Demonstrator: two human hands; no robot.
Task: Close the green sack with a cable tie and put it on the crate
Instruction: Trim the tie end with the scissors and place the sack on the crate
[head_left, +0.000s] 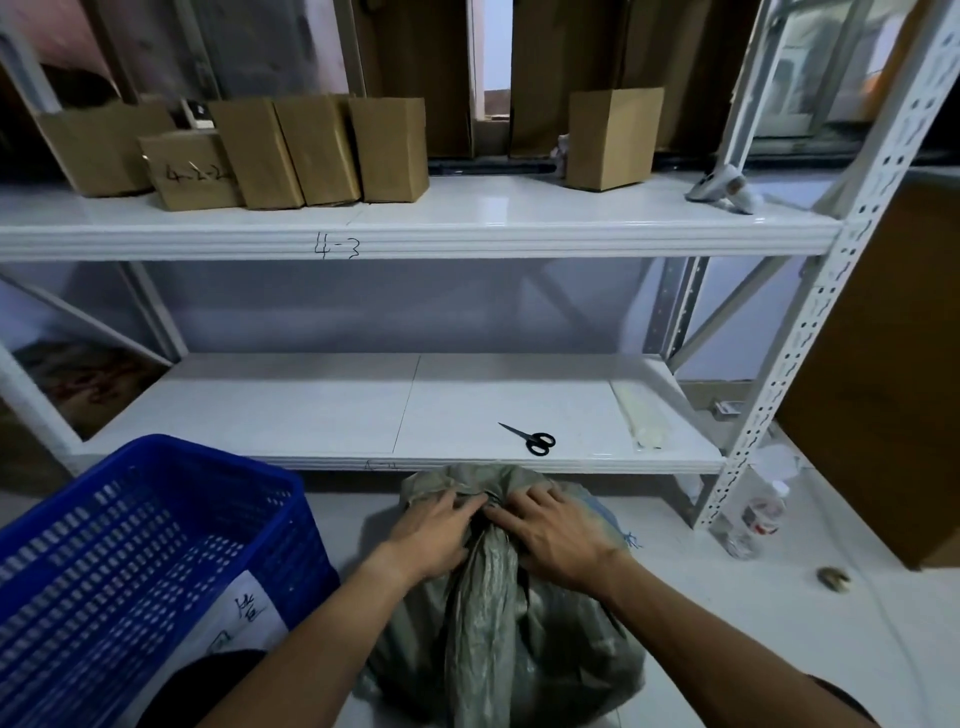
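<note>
Head view: white rack (415, 236) w/ boxes beyond grip, blue crate (130, 561) just left of it. Green sack (493, 623) on floor under both hands, neck bunched betw. left hand (434, 535) & right hand (556, 538), fingers pinching gathered fabric. Scissors (532, 439) on lower shelf, beyond & right of grip.

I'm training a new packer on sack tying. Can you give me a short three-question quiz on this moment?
1. True or false: the scissors lie on the lower shelf.
2. Where do both hands rest? A) in the blue crate B) on the bunched neck of the green sack C) on the cardboard boxes
3. Fill in: the pale bundle of cable ties lies at the ___ end of the lower shelf.

Key:
1. True.
2. B: the left hand and right hand press the gathered neck from either side.
3. Right.
</note>
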